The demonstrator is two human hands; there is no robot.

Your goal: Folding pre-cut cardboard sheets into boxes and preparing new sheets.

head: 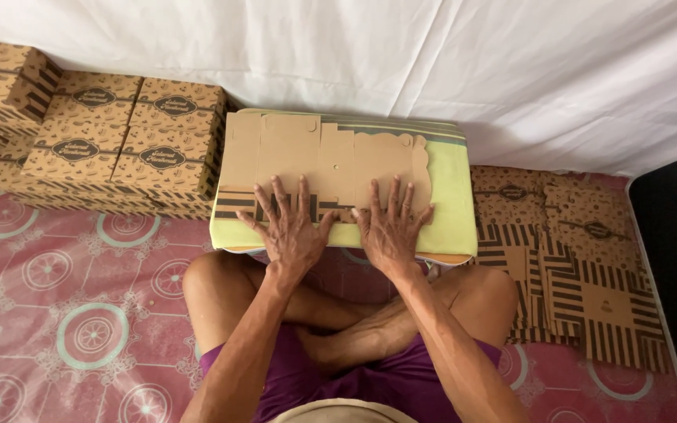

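Note:
A flat, unfolded brown cardboard box blank (323, 157) lies plain side up on a yellow-green cushion (452, 204). Its near flap, with dark stripes, is folded over toward me. My left hand (290, 223) presses flat on that striped flap, fingers spread. Beside it, my right hand (392, 223) presses flat on the near edge of the blank, fingers also spread. Neither hand grips anything. I sit cross-legged on the floor behind the cushion.
Several assembled printed brown boxes (111, 141) are stacked at the left. A pile of flat printed blanks (573, 266) lies on the right. A pink patterned mat (64, 313) covers the floor. White cloth (432, 63) hangs behind.

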